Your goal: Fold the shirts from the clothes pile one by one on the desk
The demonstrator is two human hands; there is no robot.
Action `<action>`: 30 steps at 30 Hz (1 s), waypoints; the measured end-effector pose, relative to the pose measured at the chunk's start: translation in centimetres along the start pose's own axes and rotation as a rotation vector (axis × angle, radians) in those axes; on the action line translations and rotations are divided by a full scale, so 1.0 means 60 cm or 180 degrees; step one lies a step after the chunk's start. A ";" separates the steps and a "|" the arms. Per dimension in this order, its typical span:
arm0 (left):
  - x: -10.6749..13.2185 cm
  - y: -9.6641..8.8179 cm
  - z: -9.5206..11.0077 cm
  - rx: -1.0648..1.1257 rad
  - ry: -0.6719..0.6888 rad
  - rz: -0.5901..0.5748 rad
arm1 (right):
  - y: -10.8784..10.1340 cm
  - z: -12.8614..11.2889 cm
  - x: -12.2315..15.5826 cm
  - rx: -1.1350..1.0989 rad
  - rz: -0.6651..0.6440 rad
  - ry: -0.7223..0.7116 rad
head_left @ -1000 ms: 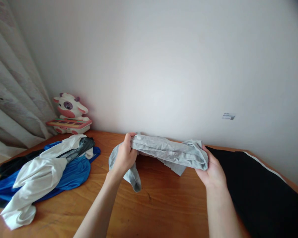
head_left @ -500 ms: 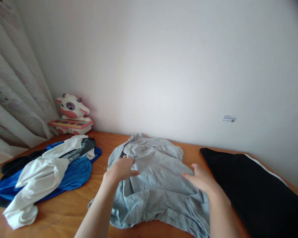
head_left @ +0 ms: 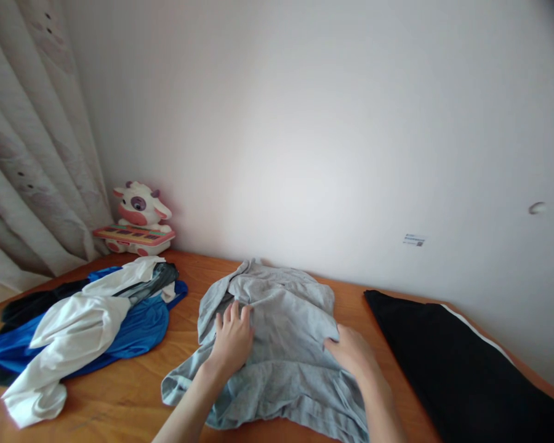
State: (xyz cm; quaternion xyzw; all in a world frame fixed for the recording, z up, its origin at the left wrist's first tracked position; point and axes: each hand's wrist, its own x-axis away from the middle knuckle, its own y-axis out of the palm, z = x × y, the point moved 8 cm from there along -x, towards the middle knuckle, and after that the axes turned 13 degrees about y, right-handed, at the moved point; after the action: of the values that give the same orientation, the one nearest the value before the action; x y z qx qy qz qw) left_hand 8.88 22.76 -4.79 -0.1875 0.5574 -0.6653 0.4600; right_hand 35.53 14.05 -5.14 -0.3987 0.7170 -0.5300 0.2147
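A light grey shirt lies spread and wrinkled on the wooden surface, with one sleeve-like part sticking out at its lower left. My left hand rests on the left side of the cloth, palm down, its fingers apart. At the shirt's right edge, my right hand has the fabric pinched between thumb and fingers; some of these fingers are hidden behind the hand. A small fold rises beside that grip.
To the left lies a heap of clothes, white, blue and black. Black folded cloth with a white stripe lies on the right. A cow-shaped toy keyboard stands by the wall and curtain.
My right hand has come down from above the shirt and closed on its right edge. My left hand has settled lower on the cloth. The view has shifted slightly.
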 end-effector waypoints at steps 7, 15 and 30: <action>0.019 0.037 0.027 0.2107 0.0014 0.0060 | 0.048 -0.153 0.198 -0.0609 -0.0521 -0.1864; 0.034 0.061 0.037 0.1853 0.0460 -0.0238 | 0.064 -0.063 0.096 -0.2529 -0.0629 -0.0511; 0.045 0.043 0.093 0.1568 0.1408 -0.0164 | 0.037 -0.055 0.000 -0.0372 -0.0305 -0.0605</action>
State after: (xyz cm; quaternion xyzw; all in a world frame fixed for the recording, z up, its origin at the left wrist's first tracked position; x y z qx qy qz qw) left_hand 12.80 17.51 -6.12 0.0643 0.4612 -0.8160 0.3424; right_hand 32.38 16.26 -6.07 -0.4928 0.7031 -0.4568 0.2326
